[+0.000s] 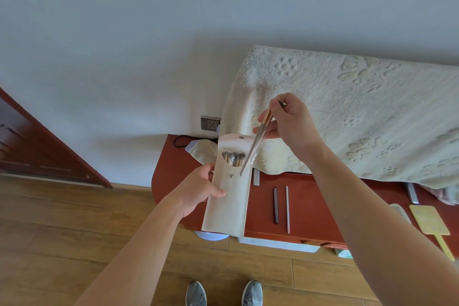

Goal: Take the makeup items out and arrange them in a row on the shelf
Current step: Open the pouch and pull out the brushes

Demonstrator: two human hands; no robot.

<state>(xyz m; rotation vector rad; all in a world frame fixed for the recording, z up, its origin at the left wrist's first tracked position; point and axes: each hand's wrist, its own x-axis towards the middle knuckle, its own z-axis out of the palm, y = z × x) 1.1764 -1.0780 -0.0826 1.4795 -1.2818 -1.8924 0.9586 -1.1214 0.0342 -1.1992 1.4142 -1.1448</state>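
Steadiness counts: with the left grip (198, 189) clasping the cream pouch (228, 208) above the red shelf (313, 208) and the right grip (288, 119) pinching the sleeved brush (251, 150) at its mouth, lift it clear without dragging the others, then lay it parallel beside the pink stick (287, 208) there.

- Left hand (198, 189), right hand (288, 119): both bare.
- Left forearm (139, 243), right forearm (360, 206): bare along the whole visible length, from each wrist back to the frame edge.
- Left shoe (196, 293), right shoe (252, 292): far below both hands. Grey mottled fabric uppers, rounded toes, paler worn-looking patches.
- Shoes cut off by the frame edge, only the front parts show.
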